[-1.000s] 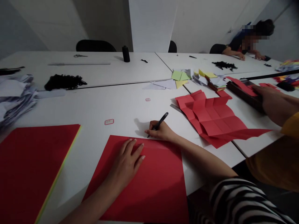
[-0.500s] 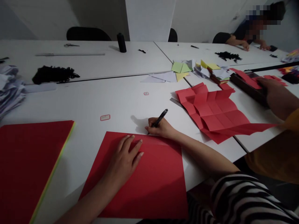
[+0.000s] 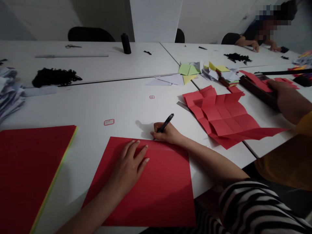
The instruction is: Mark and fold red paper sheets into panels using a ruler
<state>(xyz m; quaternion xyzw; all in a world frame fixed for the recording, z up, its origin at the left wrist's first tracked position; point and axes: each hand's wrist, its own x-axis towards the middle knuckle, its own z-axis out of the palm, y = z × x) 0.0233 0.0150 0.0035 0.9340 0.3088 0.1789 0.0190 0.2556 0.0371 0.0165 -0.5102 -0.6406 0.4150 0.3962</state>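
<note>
A flat red sheet of paper [image 3: 156, 195] lies on the white table in front of me. My left hand [image 3: 130, 162] rests on its upper left part with the fingers spread. Under those fingertips a clear ruler [image 3: 156, 145] runs along the sheet's far edge, hard to see against the red. My right hand [image 3: 167, 132] is closed around a black pen [image 3: 167, 122], which leans to the right. The pen's tip is down at the far edge of the sheet, partly hidden by my fingers.
To the left lies a stack of red and yellow sheets [image 3: 34, 169]. Creased red paper [image 3: 229, 113] spreads at right, near a co-worker's hand [image 3: 290, 97] on a dark box [image 3: 259, 92]. Farther back are black cords [image 3: 56, 77], a thread cone [image 3: 126, 44] and scissors [image 3: 73, 46].
Both hands, the pen and the red sheet keep nearly the same places. The whole view has shifted very slightly.
</note>
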